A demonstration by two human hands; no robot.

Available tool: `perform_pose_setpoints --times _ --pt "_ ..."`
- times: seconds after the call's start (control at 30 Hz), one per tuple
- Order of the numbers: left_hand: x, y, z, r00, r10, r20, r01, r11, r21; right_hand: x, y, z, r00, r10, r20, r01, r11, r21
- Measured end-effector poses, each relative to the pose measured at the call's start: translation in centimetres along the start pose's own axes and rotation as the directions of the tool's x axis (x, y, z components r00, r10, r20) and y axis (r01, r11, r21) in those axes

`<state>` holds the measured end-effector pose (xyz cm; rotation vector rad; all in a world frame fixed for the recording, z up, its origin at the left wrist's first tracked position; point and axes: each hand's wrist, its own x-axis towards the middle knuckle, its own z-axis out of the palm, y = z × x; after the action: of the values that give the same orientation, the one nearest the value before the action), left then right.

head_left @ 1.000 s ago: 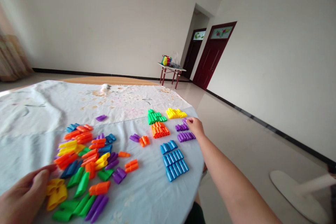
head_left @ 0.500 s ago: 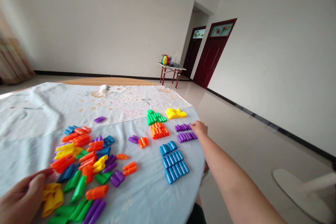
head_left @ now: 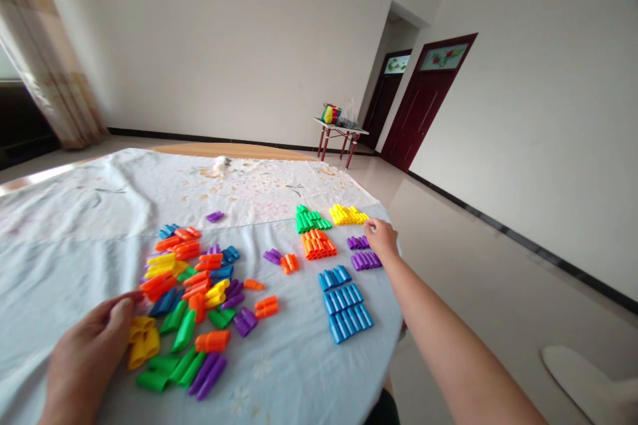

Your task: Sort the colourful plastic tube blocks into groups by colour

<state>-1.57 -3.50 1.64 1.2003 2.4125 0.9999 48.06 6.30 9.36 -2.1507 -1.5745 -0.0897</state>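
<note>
My left hand (head_left: pixel 92 352) rests at the near left of a loose pile of coloured plastic tube pieces, several joined in pairs. Its thumb and forefinger are closed together beside an orange piece (head_left: pixel 158 287) and a yellow piece (head_left: pixel 144 343); anything between them is hidden. Across the table, my right hand (head_left: pixel 383 239) has its fingers curled at the right end of the yellow tube group (head_left: pixel 347 214), just above the purple rows (head_left: pixel 366 261). What it may hold does not show.
Sorted groups lie on the right: green tubes (head_left: pixel 312 220), orange tubes (head_left: pixel 319 245) and blue rows (head_left: pixel 346 309). A floral cloth (head_left: pixel 259 179) covers the round table. Farther off, a small table (head_left: pixel 343 126) carries a colourful bag.
The view has turned left, so the table appears farther right. My right hand's fingertips have gone from the upper purple row up to the end of the yellow group. The left hand stays by the pile.
</note>
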Motion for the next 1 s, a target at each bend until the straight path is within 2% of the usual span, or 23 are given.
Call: perform_pose_setpoints --times 0.03,0.1,0.17,0.23,0.3,0.37,0.47,0.53,0.6,0.73,0.8,0.87,1.0 --pt "-0.7 1.1 -0.7 0.998 -0.048 0.051 0.048 0.999 -0.002 -0.8 -1.6 0.0 0.998 -0.062 -0.003 0.062 0.997 0.045" --pt "-1.6 2.6 -1.5 0.995 -0.069 0.077 0.073 0.996 -0.048 -2.9 -5.0 0.2 0.978 -0.21 0.015 0.205 0.965 0.164" --pt "-2.0 3.2 -1.8 0.995 -0.062 0.072 0.067 0.995 -0.07 -5.8 -8.4 0.6 0.898 -0.439 0.027 0.381 0.806 0.454" --pt "-2.1 3.3 -1.9 0.997 -0.051 0.062 0.055 0.996 -0.066 -8.8 -11.1 1.2 0.797 -0.593 0.113 0.416 0.675 0.609" --pt "-2.0 3.0 -1.8 0.998 -0.037 0.06 0.04 0.997 -0.062 -11.2 -12.9 1.8 0.678 -0.713 0.178 0.457 0.599 0.658" --pt "-1.9 2.8 -1.7 0.998 -0.029 0.056 0.033 0.997 -0.073 -12.9 -13.7 2.4 0.582 -0.781 0.224 0.51 0.566 0.648" --pt "-1.9 2.5 -1.6 0.998 -0.029 0.054 0.034 0.994 -0.104 -14.0 -13.9 3.2 0.508 -0.812 0.287 0.572 0.567 0.592" --pt "-1.9 2.4 -1.5 0.998 -0.027 0.059 0.034 0.991 -0.127 -14.3 -13.7 3.6 0.507 -0.811 0.291 0.589 0.573 0.57" --pt "-1.9 2.4 -1.5 0.997 -0.024 0.067 0.033 0.99 -0.134 -14.4 -13.8 3.8 0.549 -0.796 0.256 0.581 0.584 0.567" --pt "-1.8 2.6 -1.6 0.996 -0.034 0.078 0.043 0.992 -0.117 -14.8 -14.3 4.2 0.706 -0.687 0.173 0.509 0.662 0.55" --pt "-1.7 2.6 -1.6 0.996 -0.038 0.079 0.048 0.992 -0.116 -15.0 -14.5 4.5 0.766 -0.624 0.154 0.471 0.708 0.527" --pt "-1.6 2.5 -1.5 0.996 -0.038 0.082 0.047 0.992 -0.117 -15.2 -14.5 4.7 0.793 -0.586 0.169 0.441 0.742 0.505" --pt "-1.4 2.0 -1.1 0.995 -0.037 0.088 0.048 0.99 -0.134 -15.4 -13.9 4.5 0.795 -0.575 0.194 0.416 0.749 0.516"
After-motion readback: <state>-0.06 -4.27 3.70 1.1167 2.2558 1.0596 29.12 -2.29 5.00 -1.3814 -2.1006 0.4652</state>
